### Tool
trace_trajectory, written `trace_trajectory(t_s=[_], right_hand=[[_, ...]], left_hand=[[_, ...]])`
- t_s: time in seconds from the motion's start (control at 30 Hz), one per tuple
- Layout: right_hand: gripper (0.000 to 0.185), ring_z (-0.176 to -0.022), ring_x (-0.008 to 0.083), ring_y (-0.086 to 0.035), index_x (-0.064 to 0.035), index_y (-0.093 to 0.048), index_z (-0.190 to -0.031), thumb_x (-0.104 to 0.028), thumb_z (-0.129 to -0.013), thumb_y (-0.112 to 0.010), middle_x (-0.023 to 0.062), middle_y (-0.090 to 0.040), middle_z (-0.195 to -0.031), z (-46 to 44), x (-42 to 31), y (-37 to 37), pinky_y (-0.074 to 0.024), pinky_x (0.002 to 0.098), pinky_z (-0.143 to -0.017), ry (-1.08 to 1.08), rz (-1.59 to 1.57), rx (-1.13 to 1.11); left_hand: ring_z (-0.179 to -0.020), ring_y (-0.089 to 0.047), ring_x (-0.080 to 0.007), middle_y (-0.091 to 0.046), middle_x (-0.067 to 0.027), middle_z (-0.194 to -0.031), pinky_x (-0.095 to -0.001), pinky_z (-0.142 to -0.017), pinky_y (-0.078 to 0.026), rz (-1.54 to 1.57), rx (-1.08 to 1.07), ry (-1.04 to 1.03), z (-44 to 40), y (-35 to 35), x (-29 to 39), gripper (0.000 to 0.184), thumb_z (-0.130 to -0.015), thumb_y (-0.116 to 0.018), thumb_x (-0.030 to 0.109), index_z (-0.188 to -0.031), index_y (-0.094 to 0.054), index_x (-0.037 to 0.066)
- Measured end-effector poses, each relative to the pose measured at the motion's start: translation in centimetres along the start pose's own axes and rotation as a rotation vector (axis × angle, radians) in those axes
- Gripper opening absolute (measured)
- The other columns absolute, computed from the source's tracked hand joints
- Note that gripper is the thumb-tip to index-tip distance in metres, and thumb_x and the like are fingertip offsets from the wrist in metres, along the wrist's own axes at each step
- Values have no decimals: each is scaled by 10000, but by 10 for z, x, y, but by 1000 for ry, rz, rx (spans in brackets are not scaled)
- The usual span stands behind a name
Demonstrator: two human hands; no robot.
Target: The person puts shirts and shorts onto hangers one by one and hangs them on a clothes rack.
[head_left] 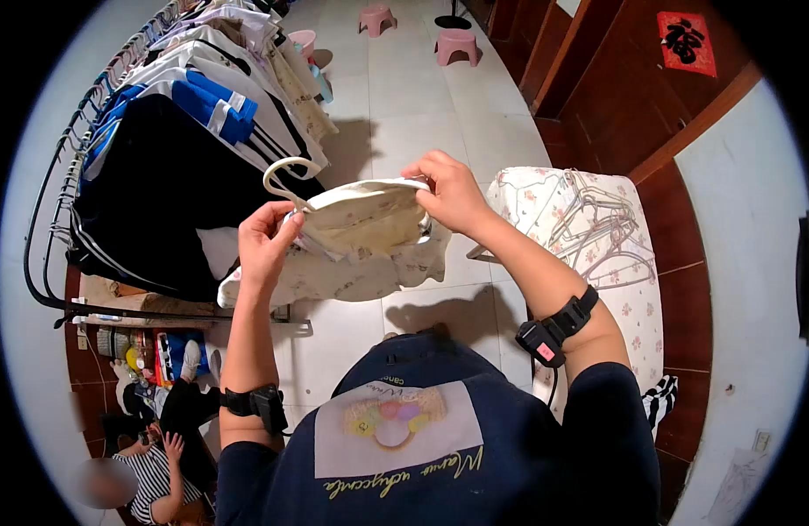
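Observation:
A pale floral garment (369,232) hangs between my two hands over the floor, with a white hanger (286,167) whose hook sticks up at its left end. My left hand (266,241) pinches the garment's edge just below the hook. My right hand (444,188) has its fingers closed on the opposite end of the same edge. The garment's opening faces me and its lower part drapes down. How much of the hanger is inside the cloth is hidden.
A rack (58,193) full of hung clothes stands at the left. Several loose hangers (597,223) lie on a floral-covered surface (637,324) at the right. A seated person (150,482) is at the lower left. Pink stools (457,46) stand on the floor ahead.

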State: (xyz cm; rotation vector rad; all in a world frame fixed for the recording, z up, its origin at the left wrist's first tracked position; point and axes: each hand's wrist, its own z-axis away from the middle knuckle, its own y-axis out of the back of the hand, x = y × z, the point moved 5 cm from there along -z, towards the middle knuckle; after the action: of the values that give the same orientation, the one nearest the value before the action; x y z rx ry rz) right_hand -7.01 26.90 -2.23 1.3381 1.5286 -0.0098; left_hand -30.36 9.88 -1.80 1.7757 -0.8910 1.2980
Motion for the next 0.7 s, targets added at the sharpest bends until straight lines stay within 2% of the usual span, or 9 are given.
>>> trace_trajectory(t_s=[0.17,0.23,0.27,0.33,0.37,0.43,0.47,0.6,0.7], right_hand=[[194,-710,209,-576,-32,-664,-972,-39,-787,-609,73,-597,-896,-4,-5,3,-484,321,-651,50,26,9],[134,-709,244,-579,-58,-675,-931,-76,-800,-653,65,-611,-878,-4,-25,10,-484,342,-647,342,283,155],[134,-709,244,-579,-58,-675,-931,-76,-800,-653,65,-611,-878,-3,-26,10,-484,342,-647,358,274,155],[135,-800,264,-609,-131,-687,-933,-159,-802,-673,45,-615,-821,-2,-19,3,-480,396,-673,190,276,9],[135,-800,264,-609,-131,-687,-933,-159,-802,-673,45,-615,-821,-1,-22,4,-480,396,-673,208,265,8],[142,-781,248,-613,-176,-696,-944,-171,-803,-674,30,-614,-789,1,-21,7,-481,399,-654,78,247,-55],[154,-755,231,-614,-206,-702,-945,-167,-798,-674,16,-606,-780,1,-23,9,-483,389,-633,82,248,-43],[160,-749,223,-613,-211,-705,-931,-159,-783,-676,15,-587,-755,0,-37,14,-485,379,-624,101,353,-55],[177,-737,220,-608,-218,-705,-919,-145,-760,-684,14,-568,-732,0,-41,16,-484,376,-612,177,390,-30]], left_hand=[[-719,-542,-64,-630,7,-814,-222,-677,-443,106,-7,12,-1,-3,-1,78,-846,-596,62,-895,-645,24],[-712,-543,-66,-630,6,-809,-224,-669,-448,139,-9,32,-2,-4,-1,121,-815,-544,27,-887,-641,22],[-705,-553,-56,-648,-2,-818,-214,-649,-458,158,-20,24,-3,-4,1,151,-798,-539,26,-895,-654,9],[-706,-556,-58,-653,-1,-820,-213,-647,-459,166,-9,41,-5,-3,-1,183,-790,-523,10,-905,-665,1],[-705,-556,-58,-655,0,-821,-213,-647,-460,176,-8,46,-5,-3,-2,194,-788,-520,7,-912,-669,-2],[-711,-561,-63,-657,-3,-823,-224,-656,-470,174,20,50,-6,-5,1,221,-800,-513,-3,-938,-685,-1],[-702,-554,-58,-658,1,-816,-224,-643,-465,89,40,46,-6,-5,4,230,-808,-510,-1,-950,-692,4],[-665,-526,-38,-658,18,-792,-217,-597,-441,-193,103,61,-10,2,-9,244,-841,-515,5,-988,-709,20],[-650,-506,-24,-657,22,-780,-203,-577,-420,-124,159,110,-10,3,-12,244,-861,-527,0,-1024,-708,16]])
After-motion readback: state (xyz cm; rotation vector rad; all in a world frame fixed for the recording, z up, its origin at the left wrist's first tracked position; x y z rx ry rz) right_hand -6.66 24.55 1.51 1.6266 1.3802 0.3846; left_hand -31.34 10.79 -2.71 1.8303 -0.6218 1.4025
